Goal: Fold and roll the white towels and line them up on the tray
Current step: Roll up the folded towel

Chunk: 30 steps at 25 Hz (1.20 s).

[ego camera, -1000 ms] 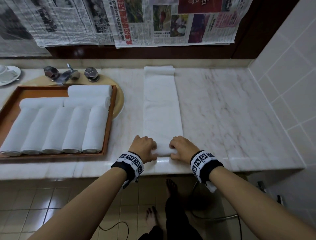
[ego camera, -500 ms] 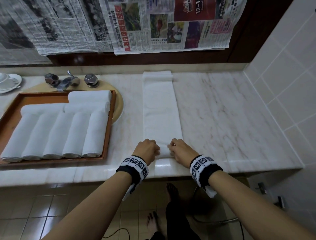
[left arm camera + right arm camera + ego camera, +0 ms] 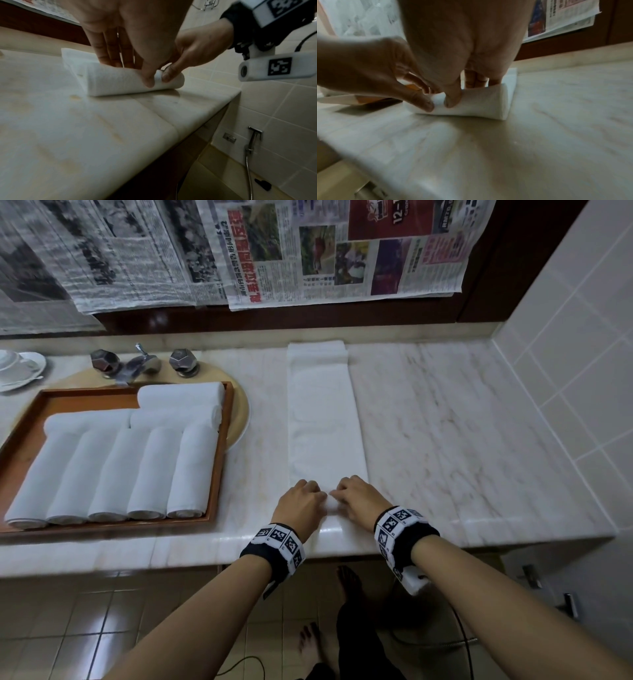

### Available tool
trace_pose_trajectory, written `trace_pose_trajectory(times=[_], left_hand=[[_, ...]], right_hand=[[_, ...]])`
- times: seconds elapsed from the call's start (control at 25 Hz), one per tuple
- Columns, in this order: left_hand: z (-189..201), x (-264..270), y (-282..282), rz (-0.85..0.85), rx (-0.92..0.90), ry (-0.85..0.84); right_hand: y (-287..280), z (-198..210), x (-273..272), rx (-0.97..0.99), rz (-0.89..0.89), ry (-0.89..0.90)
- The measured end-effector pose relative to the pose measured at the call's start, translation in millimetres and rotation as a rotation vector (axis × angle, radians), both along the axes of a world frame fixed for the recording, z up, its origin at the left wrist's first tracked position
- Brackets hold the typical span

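A long folded white towel (image 3: 325,419) lies lengthwise on the marble desk (image 3: 445,422), its near end rolled up. The left hand (image 3: 301,505) and right hand (image 3: 359,498) both curl around that roll, thumbs and fingers pinching it. Left, rolled towels (image 3: 113,470) fill the wooden tray (image 3: 219,460).

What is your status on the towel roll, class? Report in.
Left hand and right hand both pinching the started roll. Folded white towel mostly unrolled on the marble counter. Path ahead unobstructed.
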<state>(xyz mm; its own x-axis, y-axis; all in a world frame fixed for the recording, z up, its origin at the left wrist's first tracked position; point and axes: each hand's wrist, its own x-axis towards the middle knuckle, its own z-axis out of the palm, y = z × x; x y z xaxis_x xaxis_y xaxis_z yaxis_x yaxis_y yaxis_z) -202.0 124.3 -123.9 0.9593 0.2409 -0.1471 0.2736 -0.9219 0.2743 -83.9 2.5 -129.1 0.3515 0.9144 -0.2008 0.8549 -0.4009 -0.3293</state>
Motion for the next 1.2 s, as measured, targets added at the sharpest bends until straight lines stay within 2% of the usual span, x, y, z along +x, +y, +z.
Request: trace_pose_trajectory(times=[0.08, 0.28, 0.36, 0.44, 0.52, 0.68, 0.8, 0.88, 1.0, 1.08, 1.2], left_hand=[[-4.4, -0.5, 3.6, -0.003, -0.029, -0.006], [-8.4, 18.8, 14.0, -0.034, -0.018, 0.078], [-4.8, 18.1, 11.9, -0.018, -0.016, 0.009], [-1.7, 9.4, 5.4, -0.015, -0.021, -0.107], [-5.8, 0.6, -0.6, -0.017, -0.044, -0.148], [-14.5, 15.7, 9.5, 0.03, -0.08, -0.089], [-8.7, 33.6, 13.2, 0.059, -0.087, -0.023], [-7.2, 33.2, 7.0, 0.096, -0.08, -0.066], [-15.0, 11.0, -1.4, 0.061, -0.101, -0.249], [-25.5, -3.0, -5.1, 0.023, -0.135, -0.342], [-34.0, 2.8, 2.9, 0.021, -0.15, -0.287]], right_hand=[[-0.9, 2.4, -1.9, 0.008, -0.005, 0.013], [-8.6, -6.1, -12.8, 0.077, -0.039, -0.108], [0.1, -6.7, -4.4, 0.053, -0.068, -0.019], [8.0, -4.9, 6.3, -0.056, -0.102, 0.111], [9.1, -5.9, 8.7, -0.089, -0.09, 0.127], [-0.9, -7.6, -14.9, 0.122, -0.125, -0.17], [-3.1, -15.6, -19.2, 0.184, -0.102, -0.231], [1.4, -11.7, -9.1, 0.175, -0.104, -0.191], [10.5, -0.6, 6.7, 0.002, -0.092, 0.008], [9.9, 2.1, 7.2, -0.072, -0.057, 0.063], [-0.7, -0.7, -5.0, 0.025, -0.062, -0.093]])
